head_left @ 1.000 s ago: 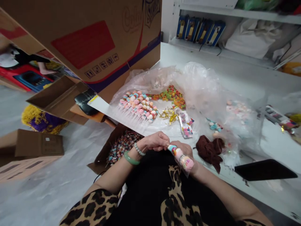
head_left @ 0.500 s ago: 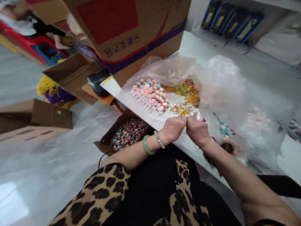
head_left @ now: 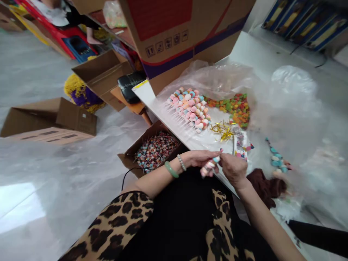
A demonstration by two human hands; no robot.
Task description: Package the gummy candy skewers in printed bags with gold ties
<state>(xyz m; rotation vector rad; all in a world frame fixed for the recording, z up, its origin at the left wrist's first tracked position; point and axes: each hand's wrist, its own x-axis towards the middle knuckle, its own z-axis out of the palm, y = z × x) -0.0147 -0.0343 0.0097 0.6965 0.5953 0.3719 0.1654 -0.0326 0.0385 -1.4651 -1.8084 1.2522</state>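
Observation:
In the head view, a small candy skewer, striped pink, white and blue and apparently wrapped, lies across the fingers of my left hand. My right hand is closed around its upper end, where the twisted tip shows between the two hands. Just beyond them on the white table are gold twist ties and printed wrappers. A pile of marshmallow skewers lies farther left, its white sticks pointing to the table edge. Behind the ties, orange and green gummy candies are heaped.
An open carton of finished candies stands on the floor left of the table. A large cardboard box rises at the back. Clear plastic bags and a brown cloth are on the right. A black stool stands beside the table.
My hands, pressed together over the table before, have come lower and nearer my body. The left fingers have loosened and the candy skewer now shows. The view has shifted left.

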